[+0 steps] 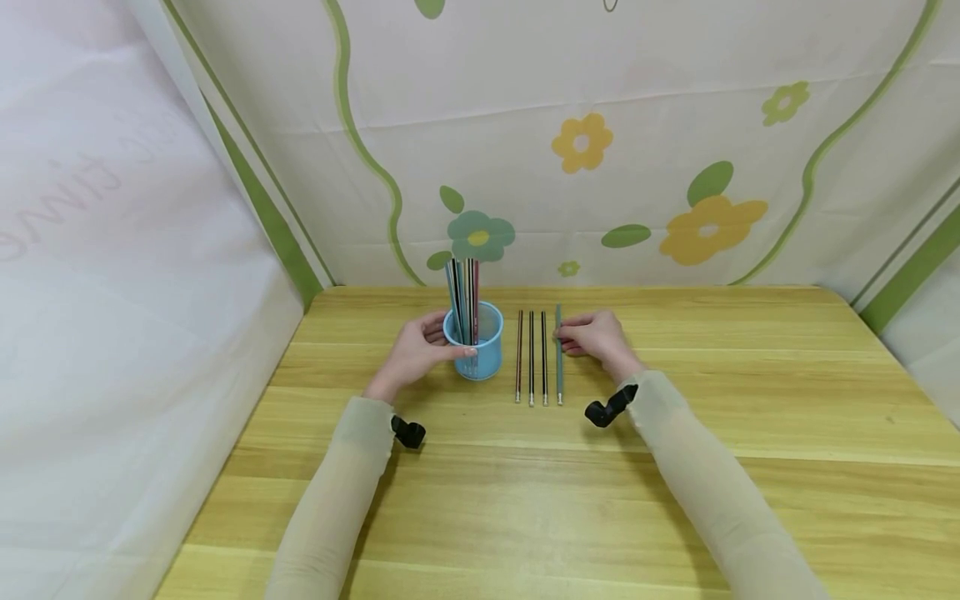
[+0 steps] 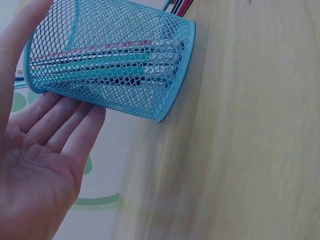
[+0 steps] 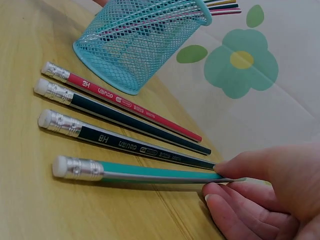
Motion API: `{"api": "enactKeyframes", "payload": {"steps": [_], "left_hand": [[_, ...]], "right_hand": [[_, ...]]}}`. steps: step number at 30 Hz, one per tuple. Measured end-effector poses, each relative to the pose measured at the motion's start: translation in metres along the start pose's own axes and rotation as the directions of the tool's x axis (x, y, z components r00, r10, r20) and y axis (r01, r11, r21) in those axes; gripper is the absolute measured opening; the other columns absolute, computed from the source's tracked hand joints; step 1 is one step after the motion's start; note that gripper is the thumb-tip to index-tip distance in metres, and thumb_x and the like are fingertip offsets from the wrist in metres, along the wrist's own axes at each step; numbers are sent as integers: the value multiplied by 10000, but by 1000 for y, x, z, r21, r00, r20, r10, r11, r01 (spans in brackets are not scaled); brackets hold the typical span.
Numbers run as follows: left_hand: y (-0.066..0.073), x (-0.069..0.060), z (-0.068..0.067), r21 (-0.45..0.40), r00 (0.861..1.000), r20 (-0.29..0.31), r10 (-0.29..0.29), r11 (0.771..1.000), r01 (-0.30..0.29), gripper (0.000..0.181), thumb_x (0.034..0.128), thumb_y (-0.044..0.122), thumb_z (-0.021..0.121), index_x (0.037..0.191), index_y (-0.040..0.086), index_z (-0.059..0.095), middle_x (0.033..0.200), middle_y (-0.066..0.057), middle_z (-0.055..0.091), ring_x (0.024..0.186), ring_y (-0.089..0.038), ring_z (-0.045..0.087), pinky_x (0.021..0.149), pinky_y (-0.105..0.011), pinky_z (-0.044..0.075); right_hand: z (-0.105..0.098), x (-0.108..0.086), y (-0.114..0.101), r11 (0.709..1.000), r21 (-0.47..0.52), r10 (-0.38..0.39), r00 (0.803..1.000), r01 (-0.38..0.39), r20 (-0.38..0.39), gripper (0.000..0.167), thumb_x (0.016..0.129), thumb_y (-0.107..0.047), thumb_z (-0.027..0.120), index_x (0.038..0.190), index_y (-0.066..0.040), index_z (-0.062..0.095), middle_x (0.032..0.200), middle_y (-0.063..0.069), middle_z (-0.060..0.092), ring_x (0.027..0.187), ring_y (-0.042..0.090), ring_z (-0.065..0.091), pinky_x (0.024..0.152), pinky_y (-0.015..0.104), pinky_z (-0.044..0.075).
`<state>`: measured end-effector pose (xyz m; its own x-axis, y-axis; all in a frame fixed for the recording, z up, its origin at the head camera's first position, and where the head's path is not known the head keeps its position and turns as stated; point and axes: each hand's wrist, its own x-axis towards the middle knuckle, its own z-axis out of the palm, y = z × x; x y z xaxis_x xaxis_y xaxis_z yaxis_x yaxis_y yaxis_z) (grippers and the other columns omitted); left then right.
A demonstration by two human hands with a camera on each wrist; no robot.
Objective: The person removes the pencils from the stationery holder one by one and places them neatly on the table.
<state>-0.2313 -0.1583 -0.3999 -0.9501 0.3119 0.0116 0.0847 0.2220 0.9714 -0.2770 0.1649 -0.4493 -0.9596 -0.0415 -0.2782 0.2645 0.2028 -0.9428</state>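
Observation:
A light blue mesh pencil cup (image 1: pixel 490 357) stands upright on the table, with several pencils (image 1: pixel 462 292) leaning in it. My left hand (image 1: pixel 412 354) holds the cup from its left side, thumb across the front and fingers behind; in the left wrist view the fingers (image 2: pixel 82 127) lie against the mesh. To the right of the cup, my right hand (image 1: pixel 597 337) pinches the far end of a green pencil (image 3: pixel 155 173) between thumb and fingers. That pencil lies beside a red pencil (image 3: pixel 125 101) and two black pencils (image 3: pixel 120 113), all roughly parallel, with their eraser ends toward me.
The wooden table (image 1: pixel 510 517) carries the cup and the row of pencils. A white fabric wall (image 1: pixel 510 167) printed with flowers and vines rises behind its far edge. Another white cloth panel (image 1: pixel 112 333) hangs along the left side.

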Motion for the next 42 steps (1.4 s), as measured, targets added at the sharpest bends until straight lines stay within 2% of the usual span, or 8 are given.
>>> {"api": "enactKeyframes", "payload": {"steps": [7, 14, 23, 42], "left_hand": [[0, 0, 0, 0, 1000, -1, -6, 1000, 6, 733, 825, 107, 872, 1447, -29, 507, 1342, -169, 616, 1236, -319, 589, 1043, -353, 491], [-32, 13, -4, 5, 999, -18, 36, 999, -36, 756, 783, 224, 920, 1422, 41, 558, 1299, -102, 646, 1186, -250, 625, 1018, -342, 511], [-33, 13, -4, 10, 999, -20, 30, 1000, -29, 778, 777, 235, 924, 1430, 40, 548, 1305, -98, 642, 1195, -250, 620, 1022, -341, 507], [-33, 15, -5, 13, 998, -25, 53, 998, -53, 759, 774, 247, 926, 1416, 57, 568, 1289, -77, 654, 1176, -232, 633, 1016, -334, 511]], "right_hand": [[3, -2, -2, 999, -53, -12, 1000, 11, -19, 366, 929, -87, 752, 1253, 64, 676, 1062, 209, 732, 788, 222, 735, 714, 305, 623], [6, 0, -1, 997, -81, -1, 999, -2, -39, 349, 915, -91, 775, 1227, 43, 697, 1030, 193, 738, 767, 212, 730, 701, 301, 623], [8, 1, 1, 996, -93, -6, 998, 0, -66, 320, 890, -80, 797, 1176, 37, 714, 976, 169, 742, 743, 204, 730, 684, 296, 623], [7, 0, 0, 994, -105, -15, 998, 8, -63, 330, 896, -90, 795, 1191, 29, 711, 995, 173, 737, 747, 197, 726, 685, 289, 621]]}}
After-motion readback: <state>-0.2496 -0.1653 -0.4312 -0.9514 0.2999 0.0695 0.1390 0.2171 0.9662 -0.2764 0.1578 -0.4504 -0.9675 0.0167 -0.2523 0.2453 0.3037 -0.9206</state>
